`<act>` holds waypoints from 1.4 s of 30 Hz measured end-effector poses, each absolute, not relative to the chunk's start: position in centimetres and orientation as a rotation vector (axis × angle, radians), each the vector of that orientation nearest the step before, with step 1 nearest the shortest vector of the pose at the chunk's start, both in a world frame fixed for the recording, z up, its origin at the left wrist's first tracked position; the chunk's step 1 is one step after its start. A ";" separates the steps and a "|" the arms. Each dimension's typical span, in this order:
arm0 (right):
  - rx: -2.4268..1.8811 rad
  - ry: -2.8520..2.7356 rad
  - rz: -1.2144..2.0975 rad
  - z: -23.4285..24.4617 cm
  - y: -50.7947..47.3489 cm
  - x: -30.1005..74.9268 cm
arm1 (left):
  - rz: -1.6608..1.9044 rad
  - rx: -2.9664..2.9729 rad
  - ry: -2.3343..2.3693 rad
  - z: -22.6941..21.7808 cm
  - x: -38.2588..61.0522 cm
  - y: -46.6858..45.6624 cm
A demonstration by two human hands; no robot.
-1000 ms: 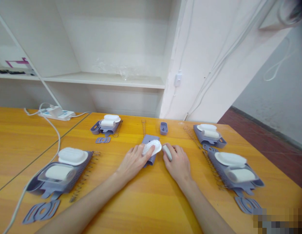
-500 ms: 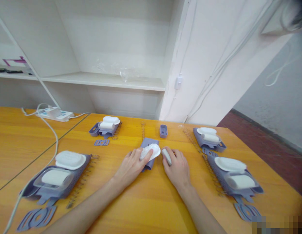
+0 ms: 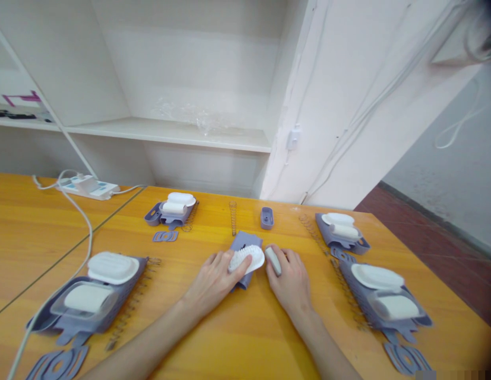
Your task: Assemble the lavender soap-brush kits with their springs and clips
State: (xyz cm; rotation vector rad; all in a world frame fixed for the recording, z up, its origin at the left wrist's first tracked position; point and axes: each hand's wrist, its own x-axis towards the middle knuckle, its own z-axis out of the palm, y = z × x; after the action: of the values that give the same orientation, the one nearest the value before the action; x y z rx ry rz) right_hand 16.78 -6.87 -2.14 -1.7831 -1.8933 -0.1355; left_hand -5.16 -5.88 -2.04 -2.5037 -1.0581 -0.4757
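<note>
In my left hand [image 3: 216, 277] is a white oval brush head [image 3: 251, 259], its nubby bristles facing up and my thumb pressed on it. Under it lies a flat purple plastic housing [image 3: 245, 240], partly covered by the brush head and my fingers. Just to the right, my right hand [image 3: 291, 277] is wrapped round a pale grey, rounded oblong piece [image 3: 273, 262]; its lower side is hidden. Beyond the hands stand a small purple cup-like part [image 3: 266, 217] and a thin metal spring [image 3: 233, 217].
Similar sets of purple housings, white ovals and white rolls lie at near left [image 3: 91, 301], far left [image 3: 174, 208], far right [image 3: 342, 230] and near right [image 3: 388, 290], with springs and flat purple pieces. A white cable [image 3: 89, 227] runs from a power strip [image 3: 89, 186].
The view has shifted slightly, so the table things sit a little lower in the picture. Both hands keep their hold and their places by the purple housing.
</note>
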 end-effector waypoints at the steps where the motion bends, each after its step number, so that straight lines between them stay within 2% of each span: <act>1: -1.789 -1.897 -0.122 -2.0 -6.8 16.8 | -0.480 -2.512 -1.036 -2.0 -5.3 -5.9; 13: -1.958 -1.885 -0.010 -1.3 -3.7 18.3 | -0.483 -2.636 -0.861 -1.3 -5.9 -6.1; 22: -1.911 -1.809 -0.145 -2.4 -3.6 18.7 | -0.452 -2.748 -0.849 -1.3 -6.1 -6.0; 33: -1.882 -1.814 -0.188 -2.6 -3.8 18.9 | -0.588 -3.051 -0.858 0.5 -5.9 -6.4; 42: -1.918 -1.780 -0.175 -2.5 -3.9 19.0 | -0.781 -2.982 -1.259 -0.7 -5.0 -6.5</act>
State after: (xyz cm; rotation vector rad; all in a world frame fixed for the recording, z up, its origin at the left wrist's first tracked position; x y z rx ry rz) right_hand 18.99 -3.88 -2.53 -1.9181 -1.7797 -0.1746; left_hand -4.99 -6.50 -0.73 -2.9817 -1.2589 -0.7812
